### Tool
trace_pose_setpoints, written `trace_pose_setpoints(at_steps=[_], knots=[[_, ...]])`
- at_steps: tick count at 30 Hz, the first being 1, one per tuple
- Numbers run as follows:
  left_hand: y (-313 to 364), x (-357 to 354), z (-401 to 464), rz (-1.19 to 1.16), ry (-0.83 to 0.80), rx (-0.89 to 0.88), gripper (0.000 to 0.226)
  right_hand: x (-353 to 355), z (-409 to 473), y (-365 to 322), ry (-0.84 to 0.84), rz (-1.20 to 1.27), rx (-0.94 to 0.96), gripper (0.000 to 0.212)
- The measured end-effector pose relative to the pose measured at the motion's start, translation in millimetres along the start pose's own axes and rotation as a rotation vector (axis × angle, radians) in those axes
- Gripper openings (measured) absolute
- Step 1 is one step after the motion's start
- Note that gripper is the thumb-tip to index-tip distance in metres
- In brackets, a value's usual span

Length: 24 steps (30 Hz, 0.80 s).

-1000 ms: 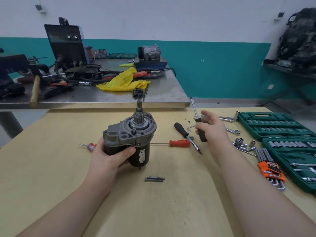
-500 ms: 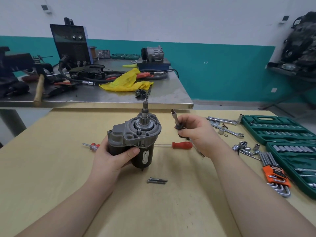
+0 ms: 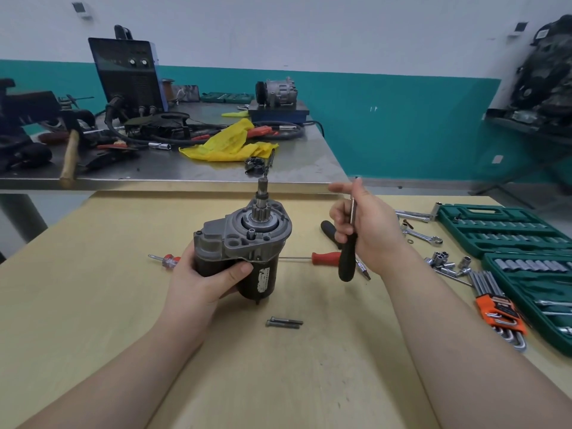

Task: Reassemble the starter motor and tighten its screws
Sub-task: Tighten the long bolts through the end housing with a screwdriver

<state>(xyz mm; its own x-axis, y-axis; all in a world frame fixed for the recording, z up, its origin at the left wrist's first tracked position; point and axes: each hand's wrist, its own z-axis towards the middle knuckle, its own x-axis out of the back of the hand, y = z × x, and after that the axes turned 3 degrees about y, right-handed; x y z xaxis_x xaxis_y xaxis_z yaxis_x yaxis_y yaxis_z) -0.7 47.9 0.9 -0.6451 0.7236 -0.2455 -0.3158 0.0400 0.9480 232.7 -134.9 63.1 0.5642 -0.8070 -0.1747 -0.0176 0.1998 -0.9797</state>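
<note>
The starter motor [image 3: 247, 239] stands upright on the wooden table [image 3: 93, 305], pinion shaft pointing up, grey end housing on top of a dark body. My left hand [image 3: 204, 280] grips the dark body from the left, thumb across its front. My right hand [image 3: 368, 227] holds a black-handled screwdriver [image 3: 348, 258] to the right of the motor, handle hanging down and metal shaft pointing up through my fingers. Two long bolts [image 3: 284, 322] lie side by side on the table in front of the motor.
A red-handled screwdriver [image 3: 325, 257] lies behind the motor, another black one [image 3: 329, 229] beside it. Loose sockets [image 3: 445, 261], wrenches [image 3: 424, 235], an orange hex key set [image 3: 501, 311] and green socket cases [image 3: 501, 230] lie right. A cluttered steel bench [image 3: 309, 168] stands behind.
My right hand lifted the black-handled screwdriver off the table, brought it toward the motor and turned it so the handle hangs down. My left hand kept its grip on the motor.
</note>
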Motion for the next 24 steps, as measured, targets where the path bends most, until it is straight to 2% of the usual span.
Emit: trace_pose_setpoints(at_steps=[2, 6, 8, 9, 11, 16, 19, 22, 24], knots=[[-0.1, 0.5, -0.1, -0.001, -0.004, -0.001, 0.078, 9.9, 6.2, 1.2, 0.102, -0.241, 0.004, 0.041], [0.3, 0.2, -0.3, 0.000, -0.008, 0.001, 0.077, 46.6, 16.8, 20.9, 0.316, -0.877, 0.026, 0.025], [0.3, 0.0, -0.6, 0.001, -0.011, 0.000, 0.077, 59.3, 17.0, 32.7, 0.336, -1.040, -0.020, 0.041], [0.3, -0.1, -0.7, 0.000, -0.009, -0.001, 0.077, 61.7, 17.2, 36.4, 0.334, -1.100, -0.055, 0.051], [0.5, -0.2, -0.8, -0.002, -0.007, -0.002, 0.077, 60.2, 16.7, 41.2, 0.301, -1.214, -0.097, 0.056], [1.4, -1.0, -1.2, 0.000, -0.014, 0.002, 0.079, 51.0, 12.0, 44.0, 0.332, -1.564, -0.103, 0.033], [2.4, -1.1, -1.4, 0.000, -0.011, 0.004, 0.081, 42.5, 10.2, 36.2, 0.284, -1.572, -0.039, 0.036], [2.4, 0.2, -0.8, 0.006, -0.015, 0.006, 0.081, 32.1, 9.6, 25.9, 0.187, -1.588, -0.133, 0.018], [2.4, 0.9, -0.6, 0.010, -0.018, 0.007, 0.081, 29.4, 9.9, 23.5, 0.159, -1.637, -0.201, 0.018]])
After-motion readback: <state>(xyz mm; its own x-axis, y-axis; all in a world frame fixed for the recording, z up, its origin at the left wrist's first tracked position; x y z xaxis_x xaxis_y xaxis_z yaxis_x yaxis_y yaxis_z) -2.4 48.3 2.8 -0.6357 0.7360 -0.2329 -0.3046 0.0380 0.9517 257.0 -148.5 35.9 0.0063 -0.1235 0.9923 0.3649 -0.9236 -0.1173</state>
